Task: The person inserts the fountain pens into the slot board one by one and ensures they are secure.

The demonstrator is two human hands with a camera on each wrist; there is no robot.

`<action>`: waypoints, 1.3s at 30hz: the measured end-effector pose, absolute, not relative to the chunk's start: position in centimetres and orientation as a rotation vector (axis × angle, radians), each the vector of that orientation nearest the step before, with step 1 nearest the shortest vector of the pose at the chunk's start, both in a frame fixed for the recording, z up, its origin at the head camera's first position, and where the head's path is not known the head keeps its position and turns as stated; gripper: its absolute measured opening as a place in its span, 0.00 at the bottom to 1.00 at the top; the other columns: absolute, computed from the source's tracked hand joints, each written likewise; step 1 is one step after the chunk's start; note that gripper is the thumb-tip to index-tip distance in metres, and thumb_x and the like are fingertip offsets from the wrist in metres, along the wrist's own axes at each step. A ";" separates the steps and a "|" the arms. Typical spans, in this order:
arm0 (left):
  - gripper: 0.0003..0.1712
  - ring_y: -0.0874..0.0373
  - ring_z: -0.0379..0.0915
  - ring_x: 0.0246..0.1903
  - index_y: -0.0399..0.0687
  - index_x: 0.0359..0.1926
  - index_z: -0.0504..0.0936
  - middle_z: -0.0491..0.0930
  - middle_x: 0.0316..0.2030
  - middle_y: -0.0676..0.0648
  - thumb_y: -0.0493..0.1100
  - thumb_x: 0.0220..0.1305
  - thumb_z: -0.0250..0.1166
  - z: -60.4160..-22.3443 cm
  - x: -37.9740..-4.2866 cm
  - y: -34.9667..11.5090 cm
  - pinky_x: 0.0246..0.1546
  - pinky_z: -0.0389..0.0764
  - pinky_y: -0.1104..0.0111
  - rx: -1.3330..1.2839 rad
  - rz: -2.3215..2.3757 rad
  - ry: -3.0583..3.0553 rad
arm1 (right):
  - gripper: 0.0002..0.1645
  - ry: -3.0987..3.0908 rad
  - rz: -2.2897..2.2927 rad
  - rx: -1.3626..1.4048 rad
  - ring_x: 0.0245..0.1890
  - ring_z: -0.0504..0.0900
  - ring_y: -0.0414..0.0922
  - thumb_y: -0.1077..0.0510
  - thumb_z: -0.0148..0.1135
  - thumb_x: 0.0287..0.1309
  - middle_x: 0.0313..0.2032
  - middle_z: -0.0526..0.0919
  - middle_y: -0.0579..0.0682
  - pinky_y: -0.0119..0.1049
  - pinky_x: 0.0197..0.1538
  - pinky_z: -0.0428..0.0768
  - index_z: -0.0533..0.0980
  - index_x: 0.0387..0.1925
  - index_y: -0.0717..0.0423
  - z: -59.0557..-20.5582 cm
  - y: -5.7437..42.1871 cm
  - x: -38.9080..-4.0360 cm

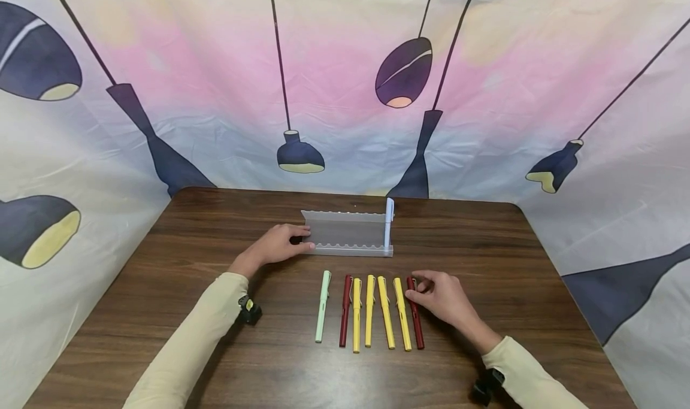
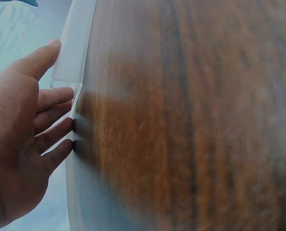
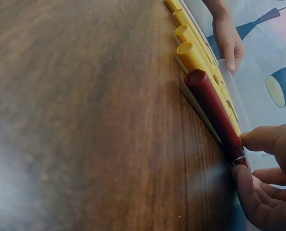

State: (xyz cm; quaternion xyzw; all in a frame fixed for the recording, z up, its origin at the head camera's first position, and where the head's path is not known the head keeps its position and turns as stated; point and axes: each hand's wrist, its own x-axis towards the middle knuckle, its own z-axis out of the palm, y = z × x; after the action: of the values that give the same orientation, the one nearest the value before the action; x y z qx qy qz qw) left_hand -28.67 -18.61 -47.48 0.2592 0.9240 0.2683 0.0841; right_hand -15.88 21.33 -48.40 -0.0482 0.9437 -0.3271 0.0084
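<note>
A clear plastic pen stand (image 1: 345,232) with notched edges lies toward the back of the table. One pale blue pen (image 1: 388,223) leans in its rightmost slots. My left hand (image 1: 280,243) is at the stand's left end; its fairly straight thumb rests by the front lip, and the other fingertips (image 2: 66,126) touch low at the side. In front lies a row of capped pens. With thumb and forefinger my right hand (image 1: 439,295) pinches the capped end of the rightmost pen, a dark red one (image 1: 416,319) (image 3: 213,106), which still lies along the table.
Left of that pen lie several yellow pens (image 1: 402,316), then another dark red pen (image 1: 345,313) and a mint green pen (image 1: 322,307). A wood-grain table (image 1: 259,373) holds everything. Behind it hangs a cloth backdrop (image 1: 345,85) printed with lamps.
</note>
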 end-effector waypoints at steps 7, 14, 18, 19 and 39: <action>0.37 0.43 0.65 0.71 0.39 0.67 0.78 0.72 0.70 0.41 0.62 0.70 0.65 -47.4 -28.6 -18.6 0.69 0.69 0.47 0.753 0.798 2.755 | 0.26 2.926 -1.002 -0.182 0.23 0.75 0.37 0.54 0.79 0.52 0.24 0.80 0.41 0.33 0.31 0.76 0.84 0.51 0.61 -48.2 21.0 -16.1; 0.38 0.43 0.65 0.71 0.39 0.67 0.78 0.72 0.70 0.40 0.63 0.69 0.64 -47.4 -28.6 -18.6 0.69 0.69 0.47 0.756 0.797 2.761 | 0.24 2.896 -1.029 -0.168 0.22 0.76 0.37 0.56 0.79 0.53 0.23 0.81 0.41 0.32 0.30 0.75 0.84 0.51 0.62 -48.2 21.0 -16.1; 0.38 0.44 0.65 0.71 0.39 0.67 0.78 0.72 0.70 0.41 0.63 0.70 0.64 -47.6 -28.7 -18.6 0.69 0.69 0.48 0.760 0.793 2.765 | 0.23 2.893 -1.049 -0.161 0.22 0.76 0.37 0.57 0.78 0.54 0.23 0.81 0.41 0.31 0.28 0.74 0.84 0.50 0.62 -48.2 21.0 -16.1; 0.38 0.44 0.65 0.71 0.39 0.67 0.78 0.72 0.70 0.41 0.63 0.70 0.64 -47.6 -28.7 -18.6 0.69 0.69 0.48 0.762 0.793 2.765 | 0.23 2.894 -1.053 -0.160 0.22 0.76 0.37 0.57 0.78 0.54 0.23 0.81 0.41 0.31 0.28 0.74 0.83 0.50 0.62 -48.2 21.0 -16.1; 0.39 0.43 0.65 0.71 0.39 0.67 0.78 0.72 0.70 0.41 0.65 0.70 0.63 -47.7 -28.8 -18.7 0.68 0.69 0.47 0.775 0.805 2.759 | 0.23 2.906 -1.094 -0.164 0.24 0.80 0.38 0.58 0.77 0.53 0.32 0.89 0.49 0.33 0.25 0.76 0.82 0.50 0.61 -45.1 21.5 -16.6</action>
State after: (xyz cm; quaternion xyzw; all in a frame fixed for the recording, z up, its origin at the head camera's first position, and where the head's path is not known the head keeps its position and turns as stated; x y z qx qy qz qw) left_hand -28.78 -18.74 -47.72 0.2596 0.9236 0.2696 0.0825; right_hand -16.65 21.50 -45.10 -0.0527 0.9345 -0.3517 0.0161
